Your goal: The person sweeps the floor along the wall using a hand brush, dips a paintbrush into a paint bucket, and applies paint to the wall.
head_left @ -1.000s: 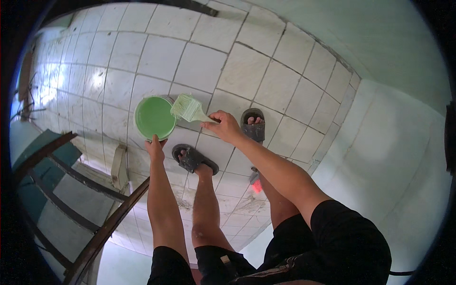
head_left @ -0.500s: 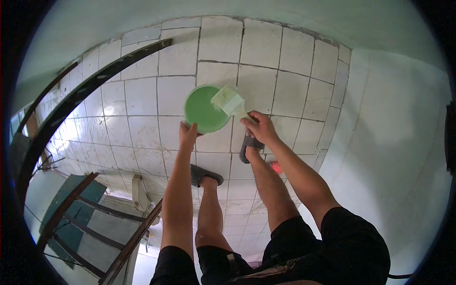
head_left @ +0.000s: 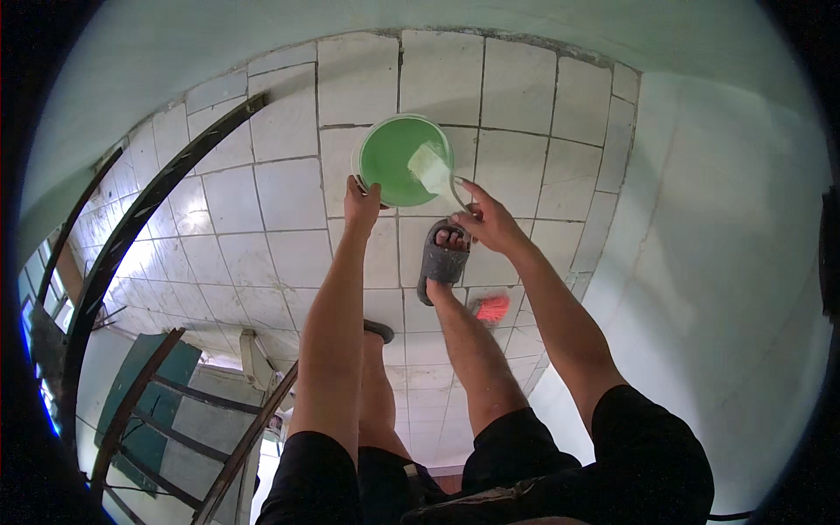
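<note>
My left hand (head_left: 362,205) grips the near left side of a round green bucket (head_left: 404,116), thumb at its rim. The bucket hangs above the tiled floor, tilted so its green inside shows. In my right hand (head_left: 486,220) is the handle of a wide, flat paintbrush (head_left: 431,170) with pale bristles. The bristle end is over the bucket's opening, pointing up and left. Whether the bristles touch the inside of the bucket, I cannot tell.
White tiles (head_left: 518,166) cover the floor. Pale walls (head_left: 691,219) bound it at right and ahead. A dark curved metal rail (head_left: 144,203) and a brown barred frame (head_left: 206,399) stand at left. A red bristly object (head_left: 492,307) lies by my right sandal (head_left: 444,258).
The bucket has moved up and slightly right in the picture with my left hand. The brush has shifted further in over the bucket. My right foot has stepped forward.
</note>
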A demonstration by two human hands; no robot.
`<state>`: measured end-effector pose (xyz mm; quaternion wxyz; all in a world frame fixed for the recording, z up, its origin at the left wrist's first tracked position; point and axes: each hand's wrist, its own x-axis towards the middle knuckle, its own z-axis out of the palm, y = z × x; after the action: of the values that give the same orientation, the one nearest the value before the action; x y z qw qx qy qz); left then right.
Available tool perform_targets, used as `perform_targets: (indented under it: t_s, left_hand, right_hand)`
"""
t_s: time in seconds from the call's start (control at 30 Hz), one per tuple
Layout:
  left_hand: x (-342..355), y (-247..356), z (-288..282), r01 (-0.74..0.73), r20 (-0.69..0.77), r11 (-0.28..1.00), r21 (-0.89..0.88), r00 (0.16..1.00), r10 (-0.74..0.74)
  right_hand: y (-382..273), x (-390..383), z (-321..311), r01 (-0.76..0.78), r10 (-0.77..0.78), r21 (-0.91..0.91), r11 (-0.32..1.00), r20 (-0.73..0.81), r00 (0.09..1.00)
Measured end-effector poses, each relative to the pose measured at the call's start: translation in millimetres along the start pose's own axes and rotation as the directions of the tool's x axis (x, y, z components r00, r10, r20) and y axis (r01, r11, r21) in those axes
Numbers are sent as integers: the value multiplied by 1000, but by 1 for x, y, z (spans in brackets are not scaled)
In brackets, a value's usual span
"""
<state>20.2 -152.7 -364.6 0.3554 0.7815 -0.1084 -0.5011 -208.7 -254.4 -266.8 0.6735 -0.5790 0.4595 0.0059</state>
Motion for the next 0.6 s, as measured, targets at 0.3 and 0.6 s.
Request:
perform_targets:
  t_s: [0.3, 0.6]
  left_hand:
    - [-6, -12, 0, 108, 25, 949, -298, 994, -105]
    - [-5, -25, -3, 70, -5, 960, -270, 997, -74]
  right_hand:
    - [-8, 60, 2, 265, -283, 104, 959, 249, 926]
    - [-13, 102, 34, 237, -316, -528, 815, -63, 947]
